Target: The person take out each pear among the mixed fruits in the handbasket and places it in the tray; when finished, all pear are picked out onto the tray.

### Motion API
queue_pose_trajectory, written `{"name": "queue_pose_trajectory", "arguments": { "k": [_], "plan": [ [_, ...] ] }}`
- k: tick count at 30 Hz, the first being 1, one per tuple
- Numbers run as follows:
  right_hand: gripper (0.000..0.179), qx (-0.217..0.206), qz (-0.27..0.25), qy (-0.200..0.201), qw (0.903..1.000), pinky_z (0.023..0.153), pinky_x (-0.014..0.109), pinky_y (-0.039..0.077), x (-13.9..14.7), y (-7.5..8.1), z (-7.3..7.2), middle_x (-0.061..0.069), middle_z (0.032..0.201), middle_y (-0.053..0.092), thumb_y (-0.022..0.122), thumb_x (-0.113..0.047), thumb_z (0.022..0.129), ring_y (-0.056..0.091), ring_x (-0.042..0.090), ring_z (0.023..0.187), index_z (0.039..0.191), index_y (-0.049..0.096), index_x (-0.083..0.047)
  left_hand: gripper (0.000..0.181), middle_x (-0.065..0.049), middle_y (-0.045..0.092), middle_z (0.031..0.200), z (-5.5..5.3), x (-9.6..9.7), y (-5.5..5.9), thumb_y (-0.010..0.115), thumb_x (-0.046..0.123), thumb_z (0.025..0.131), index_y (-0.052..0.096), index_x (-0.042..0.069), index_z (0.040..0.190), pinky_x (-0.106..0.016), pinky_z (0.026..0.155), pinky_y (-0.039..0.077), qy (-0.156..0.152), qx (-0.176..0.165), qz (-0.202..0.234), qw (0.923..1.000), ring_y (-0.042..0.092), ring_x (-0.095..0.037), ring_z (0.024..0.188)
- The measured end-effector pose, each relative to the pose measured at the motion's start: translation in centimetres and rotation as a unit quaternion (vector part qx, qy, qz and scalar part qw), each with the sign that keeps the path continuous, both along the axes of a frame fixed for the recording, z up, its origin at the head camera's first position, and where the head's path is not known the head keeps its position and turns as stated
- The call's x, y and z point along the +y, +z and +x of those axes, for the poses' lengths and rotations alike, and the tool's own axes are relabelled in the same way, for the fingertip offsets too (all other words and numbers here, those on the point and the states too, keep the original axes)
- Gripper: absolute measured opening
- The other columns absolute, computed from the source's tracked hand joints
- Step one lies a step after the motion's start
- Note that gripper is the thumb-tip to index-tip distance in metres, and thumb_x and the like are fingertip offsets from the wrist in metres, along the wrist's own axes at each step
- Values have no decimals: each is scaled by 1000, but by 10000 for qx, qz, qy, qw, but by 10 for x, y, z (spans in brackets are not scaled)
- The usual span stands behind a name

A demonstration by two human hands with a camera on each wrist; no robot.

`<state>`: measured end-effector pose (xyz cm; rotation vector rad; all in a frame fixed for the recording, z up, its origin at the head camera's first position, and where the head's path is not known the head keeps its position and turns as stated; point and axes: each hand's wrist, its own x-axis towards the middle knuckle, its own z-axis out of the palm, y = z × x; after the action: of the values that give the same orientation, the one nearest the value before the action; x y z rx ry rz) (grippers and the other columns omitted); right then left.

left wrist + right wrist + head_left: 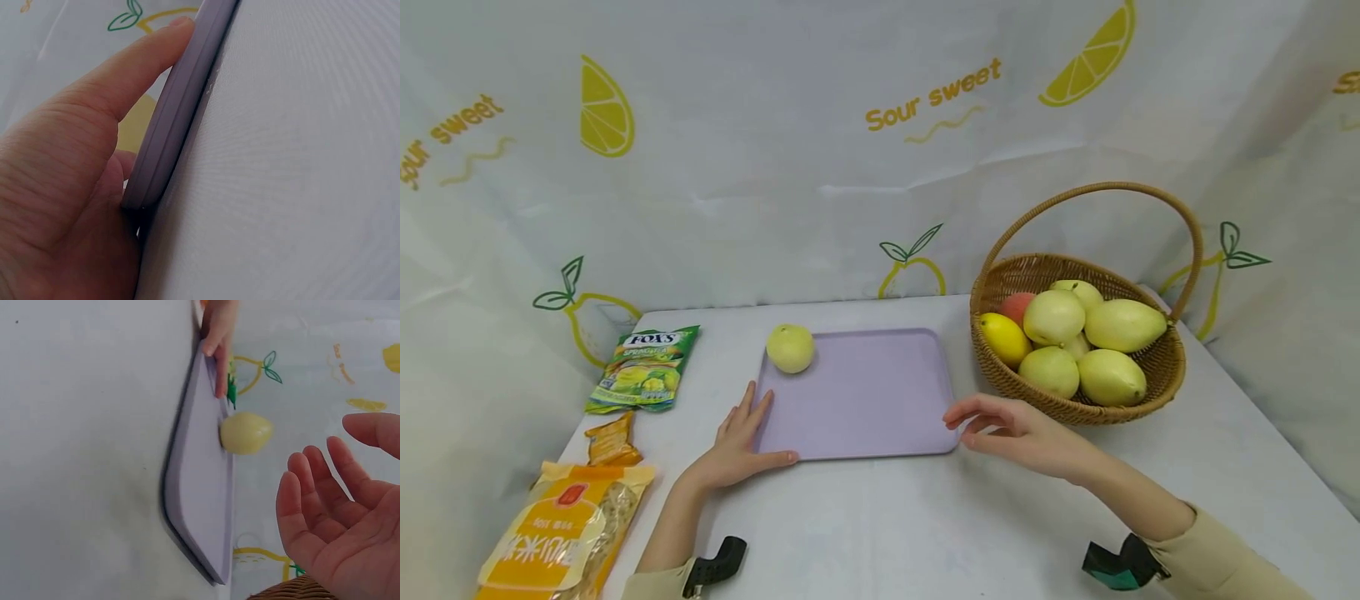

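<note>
A lilac tray (865,396) lies flat on the white table, with a round pale yellow-green fruit (791,348) at its far left corner. My left hand (737,446) rests at the tray's near left corner, fingers spread along the left side and thumb along the front rim. In the left wrist view, the thumb (150,59) lies straight against the tray's edge (169,131). Over the tray's near right corner, my right hand (1011,433) hovers with loosely bent fingers. The right wrist view shows its palm (350,531) holding nothing.
At the right stands a wicker basket (1176,375) with a tall handle, holding several pale fruits, a yellow lemon (1004,339) and a reddish fruit (1017,307). Along the left edge lie a green candy bag (646,371), a small orange packet (613,440) and a large yellow bag (561,533).
</note>
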<state>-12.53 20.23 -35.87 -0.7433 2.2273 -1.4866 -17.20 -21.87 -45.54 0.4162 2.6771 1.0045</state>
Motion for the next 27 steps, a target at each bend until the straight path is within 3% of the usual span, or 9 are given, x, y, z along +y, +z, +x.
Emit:
{"name": "queue_pose_trajectory", "arguments": {
  "k": [5,10,16,20,27],
  "plan": [
    [26,584,83,162,9981,86,29,53,12,16,3,8,121,60,58,-8,98,61,20,104,125,58,-6,110,-21,-14,160,0,0,1,76,49,79,13,0,155,-65,110,-5,-13,68,5,10000,-11,-51,142],
    [24,1250,199,-277,9916,83,26,53,23,32,-1,4,115,64,59,-4,97,62,19,100,121,61,-4,110,-21,-13,160,1,1,2,77,48,79,14,0,155,-65,110,-6,-6,38,23,10000,-11,-50,142],
    [27,1102,375,-970,9885,83,23,53,40,54,-9,16,119,60,60,-9,97,59,18,104,124,58,-3,109,-21,-14,160,1,1,3,76,49,80,14,0,155,-66,109,-6,-12,18,11,10000,-11,-51,142],
    [31,999,871,-1349,9820,86,20,50,52,66,-17,12,126,57,58,-18,99,56,16,109,129,55,-8,109,-21,-14,160,2,1,4,76,49,80,14,-1,155,-65,109,-6,2,-2,39,10000,-11,-51,142],
    [40,831,1291,-1569,9756,86,17,48,73,73,-34,12,131,55,56,-24,101,54,12,111,137,48,-8,109,-22,-13,160,2,1,2,76,49,80,14,-1,155,-65,110,-6,-12,42,27,10000,-10,-50,142]
  ]
}}
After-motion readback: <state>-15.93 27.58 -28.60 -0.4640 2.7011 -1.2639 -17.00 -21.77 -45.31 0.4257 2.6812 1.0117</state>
